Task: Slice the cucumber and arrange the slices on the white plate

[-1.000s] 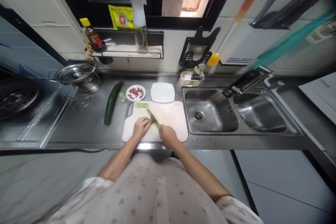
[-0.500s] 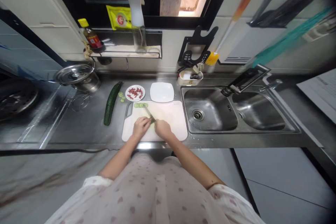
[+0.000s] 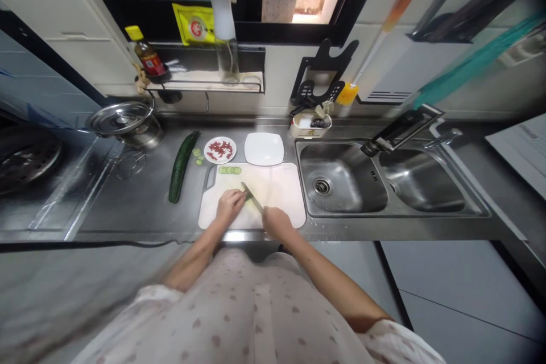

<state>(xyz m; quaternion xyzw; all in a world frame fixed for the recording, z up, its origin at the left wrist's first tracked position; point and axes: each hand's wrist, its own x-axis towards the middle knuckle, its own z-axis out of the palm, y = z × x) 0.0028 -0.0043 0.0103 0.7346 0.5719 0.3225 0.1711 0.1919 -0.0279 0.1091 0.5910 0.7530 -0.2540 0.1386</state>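
Observation:
My right hand (image 3: 277, 223) is closed round the handle of a kitchen knife (image 3: 255, 200), whose blade slants up and left over the white cutting board (image 3: 285, 187). On the board my left hand (image 3: 229, 206) has its fingers bent and pressed on a small green piece of cucumber (image 3: 248, 195), mostly hidden under the fingertips and beside the blade. A short row of cucumber slices (image 3: 230, 170) lies near the board's far edge. Left of the board rests a whole dark green cucumber (image 3: 182, 166), with several loose slices (image 3: 197, 154) next to it.
Behind the board stand a plate (image 3: 220, 160) of chopped red bits and a white square plate (image 3: 263, 149). A double sink (image 3: 343, 182) with a faucet (image 3: 398, 131) is at right. A lidded steel pot (image 3: 140, 133) and whisk (image 3: 131, 165) are at left.
My right hand has drawn the knife down and to the right, away from my left fingers. My left hand stays almost where it was on the cucumber piece.

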